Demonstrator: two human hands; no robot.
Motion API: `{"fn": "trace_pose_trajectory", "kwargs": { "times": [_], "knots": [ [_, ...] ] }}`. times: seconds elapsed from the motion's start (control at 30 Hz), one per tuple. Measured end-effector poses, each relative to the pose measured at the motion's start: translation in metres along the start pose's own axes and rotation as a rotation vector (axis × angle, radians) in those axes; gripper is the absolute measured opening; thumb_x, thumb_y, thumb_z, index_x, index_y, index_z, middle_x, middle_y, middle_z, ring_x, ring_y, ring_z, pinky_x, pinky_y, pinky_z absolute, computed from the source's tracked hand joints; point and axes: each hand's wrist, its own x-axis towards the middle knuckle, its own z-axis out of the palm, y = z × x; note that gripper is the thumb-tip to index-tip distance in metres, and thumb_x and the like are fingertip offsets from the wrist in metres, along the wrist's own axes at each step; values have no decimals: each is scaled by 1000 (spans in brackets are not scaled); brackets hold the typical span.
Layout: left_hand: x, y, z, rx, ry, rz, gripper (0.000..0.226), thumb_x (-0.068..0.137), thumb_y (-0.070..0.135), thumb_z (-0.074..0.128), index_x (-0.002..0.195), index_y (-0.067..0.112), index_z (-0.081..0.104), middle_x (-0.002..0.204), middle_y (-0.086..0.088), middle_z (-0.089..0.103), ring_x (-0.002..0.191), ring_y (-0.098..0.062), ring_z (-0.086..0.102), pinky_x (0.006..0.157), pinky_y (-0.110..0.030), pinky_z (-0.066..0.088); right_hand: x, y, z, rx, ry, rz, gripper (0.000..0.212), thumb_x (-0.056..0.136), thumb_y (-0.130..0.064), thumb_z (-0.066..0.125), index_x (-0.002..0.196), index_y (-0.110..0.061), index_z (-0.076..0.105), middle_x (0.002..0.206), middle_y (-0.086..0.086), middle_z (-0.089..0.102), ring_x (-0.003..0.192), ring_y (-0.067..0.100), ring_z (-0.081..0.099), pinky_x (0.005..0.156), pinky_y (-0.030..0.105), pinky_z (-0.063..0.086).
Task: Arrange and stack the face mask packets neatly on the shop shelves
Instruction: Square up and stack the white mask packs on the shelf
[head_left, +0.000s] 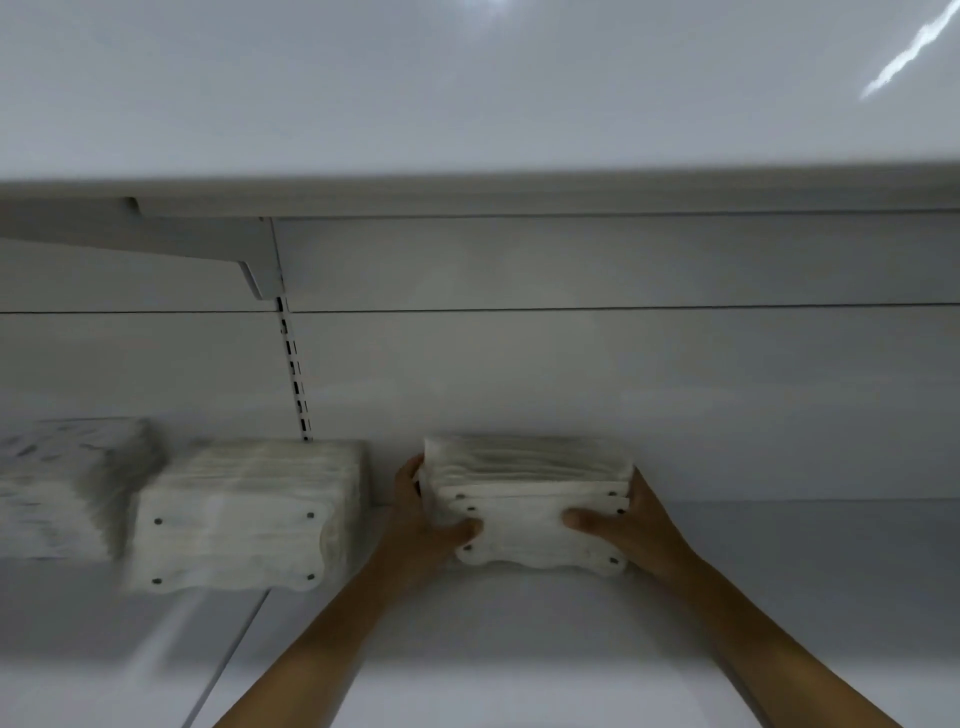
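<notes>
Though blurred, packets between fingers.

White glossy metal upper shelf fills the top of the view, with bright streaks of ceiling light reflected near its right corner. Under it, a white bracket arm hooks into a slotted vertical upright strip. White back panel has horizontal seams. White lower shelf deck below, a seam line running diagonally at left. Left side blurred.
</notes>
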Motion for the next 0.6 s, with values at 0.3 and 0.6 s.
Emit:
{"fn": "trace_pose_trajectory", "kwargs": {
  "times": [0.3,0.6],
  "knots": [
    [-1,1,3,-51,-8,-58,141,47,50,84,154,20,-2,159,3,13,137,-2,16,109,-22,21,5,7,-2,-49,65,55,114,31,-60,81,132,-27,40,127,-4,54,108,7,55,76,13,45],
    [-5,-5,1,53,40,-18,137,60,33,87,152,19,-13,160,7,9,142,-5,13,112,-23,20,-6,-1,-4,-28,201,51,120,53,-42,93,149,-17,26,141,1,43,126,17,46,96,23,42]
  ]
}}
